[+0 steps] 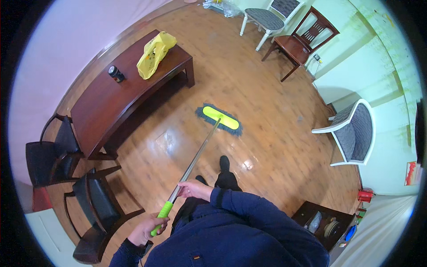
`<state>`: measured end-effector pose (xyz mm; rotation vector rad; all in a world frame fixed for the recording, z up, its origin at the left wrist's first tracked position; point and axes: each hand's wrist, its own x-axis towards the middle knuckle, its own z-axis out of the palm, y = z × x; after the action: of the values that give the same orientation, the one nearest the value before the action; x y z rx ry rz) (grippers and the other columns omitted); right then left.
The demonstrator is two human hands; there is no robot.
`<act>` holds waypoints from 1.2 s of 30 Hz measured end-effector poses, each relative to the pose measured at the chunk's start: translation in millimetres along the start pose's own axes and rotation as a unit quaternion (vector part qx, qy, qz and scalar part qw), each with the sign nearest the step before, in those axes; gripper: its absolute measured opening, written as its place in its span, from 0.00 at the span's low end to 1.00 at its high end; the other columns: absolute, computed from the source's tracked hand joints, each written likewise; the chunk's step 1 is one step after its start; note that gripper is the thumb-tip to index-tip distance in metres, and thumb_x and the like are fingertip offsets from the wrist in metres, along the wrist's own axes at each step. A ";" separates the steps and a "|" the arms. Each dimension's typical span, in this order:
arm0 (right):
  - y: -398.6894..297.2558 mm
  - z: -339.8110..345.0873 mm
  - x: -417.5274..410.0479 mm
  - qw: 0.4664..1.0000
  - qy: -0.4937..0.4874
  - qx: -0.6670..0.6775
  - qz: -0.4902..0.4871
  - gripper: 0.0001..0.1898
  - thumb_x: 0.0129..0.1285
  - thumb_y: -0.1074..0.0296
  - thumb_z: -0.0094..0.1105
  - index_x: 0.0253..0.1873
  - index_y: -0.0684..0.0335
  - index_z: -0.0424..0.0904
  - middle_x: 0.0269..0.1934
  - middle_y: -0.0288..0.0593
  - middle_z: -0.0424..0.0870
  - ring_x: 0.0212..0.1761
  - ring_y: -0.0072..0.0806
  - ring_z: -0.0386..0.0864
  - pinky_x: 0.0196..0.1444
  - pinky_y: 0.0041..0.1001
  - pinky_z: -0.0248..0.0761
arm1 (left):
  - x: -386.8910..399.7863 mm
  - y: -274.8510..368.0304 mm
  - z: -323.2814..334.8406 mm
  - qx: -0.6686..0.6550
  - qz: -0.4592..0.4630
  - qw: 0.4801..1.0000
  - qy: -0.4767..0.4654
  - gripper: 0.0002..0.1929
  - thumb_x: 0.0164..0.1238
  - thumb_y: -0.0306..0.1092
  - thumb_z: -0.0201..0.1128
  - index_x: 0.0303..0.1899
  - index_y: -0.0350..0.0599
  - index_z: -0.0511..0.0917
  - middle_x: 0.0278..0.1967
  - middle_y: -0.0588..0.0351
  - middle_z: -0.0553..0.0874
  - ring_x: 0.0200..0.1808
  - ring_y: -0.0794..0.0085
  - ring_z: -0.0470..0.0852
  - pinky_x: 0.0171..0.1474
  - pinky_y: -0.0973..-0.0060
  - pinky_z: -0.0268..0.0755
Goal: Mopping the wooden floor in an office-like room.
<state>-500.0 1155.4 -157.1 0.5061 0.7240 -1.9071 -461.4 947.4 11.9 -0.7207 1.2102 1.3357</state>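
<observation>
A flat mop [196, 156] with a long metal pole slants from my body out to the floor. Its lime-green oval plate with a dark grey fringed pad [236, 130] lies flat on the wooden floor [267, 110] ahead of my feet. My left hand [146, 227] grips the green handle sleeve near the top end of the pole. Farther down, my right hand [193, 189] is closed around the bare metal part, just below the sleeve. Part of the grip is hidden by the fingers.
A dark red wooden table [100, 103] carries a yellow plastic bag [154, 55] and a dark jar [116, 74]. Two black chairs [96, 197] stand left. A white armchair [353, 133], a brown wooden chair [293, 48] and a grey-seated chair [266, 18] line the right wall. A low cabinet [302, 212] stands lower right.
</observation>
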 end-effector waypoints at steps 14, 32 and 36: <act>-102.5 -97.6 -3.5 0.970 0.158 0.106 -0.153 0.10 0.59 0.63 0.51 0.35 0.65 0.71 0.30 0.45 0.77 0.32 0.34 0.78 0.36 0.31 0.73 | 114.7 97.9 79.9 -0.010 0.057 0.997 -0.049 0.07 0.56 0.31 0.57 0.28 0.43 0.67 0.16 0.63 0.70 0.11 0.83 0.64 0.14 0.85 0.55; -111.5 -134.3 -19.0 0.951 0.205 0.116 -0.199 0.11 0.64 0.62 0.43 0.35 0.65 0.67 0.29 0.47 0.77 0.33 0.37 0.78 0.36 0.34 0.74 | 173.2 91.2 102.3 -0.054 -0.001 0.984 -0.169 0.08 0.58 0.31 0.56 0.28 0.45 0.64 0.17 0.64 0.69 0.13 0.82 0.67 0.14 0.86 0.58; -74.6 -113.9 0.3 0.966 0.129 0.132 -0.180 0.09 0.63 0.65 0.45 0.38 0.66 0.68 0.33 0.52 0.77 0.37 0.41 0.78 0.41 0.38 0.73 | 137.7 74.0 68.5 -0.006 -0.001 0.990 -0.140 0.07 0.58 0.30 0.56 0.29 0.44 0.64 0.17 0.62 0.69 0.12 0.82 0.64 0.14 0.85 0.57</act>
<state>-564.1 1257.0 -221.3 0.8484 0.7702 -2.3224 -540.2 1068.4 -79.1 -0.5229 0.9772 1.3911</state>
